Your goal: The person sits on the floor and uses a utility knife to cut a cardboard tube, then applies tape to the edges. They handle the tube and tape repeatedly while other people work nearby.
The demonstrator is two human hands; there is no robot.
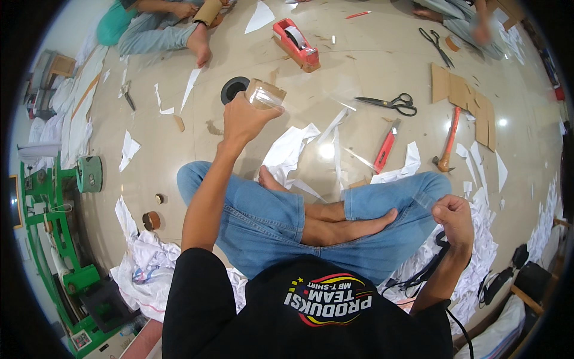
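Observation:
My left hand (pixel 240 122) is raised ahead of me, closed around a small brown cardboard piece (pixel 276 94) that has shiny clear tape across its face. Just behind that hand, a black ring-shaped roll (pixel 232 91) lies on the floor. Over my right knee, my right hand (pixel 452 216) pinches the end of a short strip of clear tape (pixel 423 198). The strip points toward the knee; whether it touches the jeans I cannot tell. A red tape dispenser (pixel 303 52) stands farther off on the floor.
Black scissors (pixel 388 104), a red cutter knife (pixel 387 147) and an orange-handled hammer (pixel 451 140) lie ahead to the right, beside flat cardboard pieces (pixel 457 90). White scraps (pixel 290 149) litter the tiles. Two other people sit at the far side. Green metal machinery (pixel 51 230) stands left.

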